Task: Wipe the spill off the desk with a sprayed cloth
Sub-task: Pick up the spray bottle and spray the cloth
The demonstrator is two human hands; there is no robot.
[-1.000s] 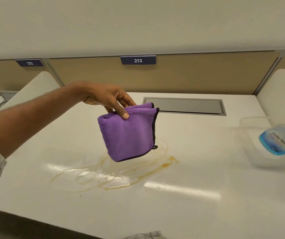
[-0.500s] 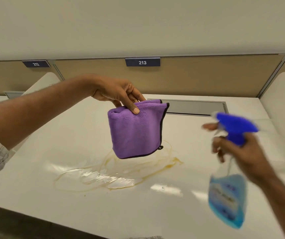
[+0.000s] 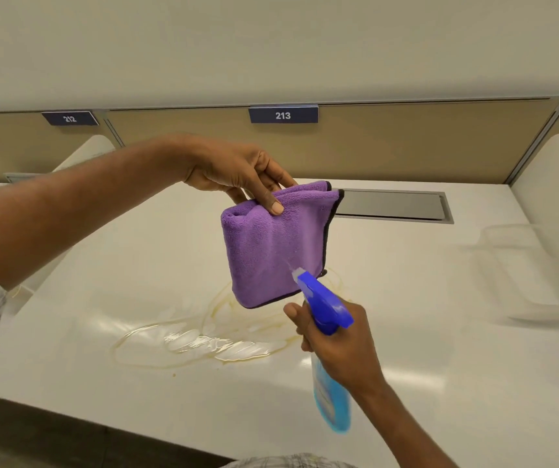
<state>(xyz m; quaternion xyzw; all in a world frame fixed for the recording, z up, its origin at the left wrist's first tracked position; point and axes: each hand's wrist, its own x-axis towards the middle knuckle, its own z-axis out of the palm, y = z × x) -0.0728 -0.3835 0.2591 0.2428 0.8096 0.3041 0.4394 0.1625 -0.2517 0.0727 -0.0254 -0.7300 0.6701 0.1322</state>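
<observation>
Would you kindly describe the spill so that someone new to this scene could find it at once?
Start at the white desk beneath the dark number plate reading 213. Below the folded purple microfibre cloth that the left hand holds up lies the spill: a glossy, clear puddle with a thin yellowish outline, the only wet patch on the desk.

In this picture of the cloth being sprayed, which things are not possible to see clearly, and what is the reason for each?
Head view only:
- Spray bottle label: motion-blurred, unreadable.
- Trigger: behind the right hand, so no squeeze is visible; only faint mist.
- Spill: far part hidden behind the purple cloth.
- Left hand: fingers behind the cloth hidden.
- Clear container at right: blurred, contents unclear.
- Wetness of the cloth: not visible.
</observation>
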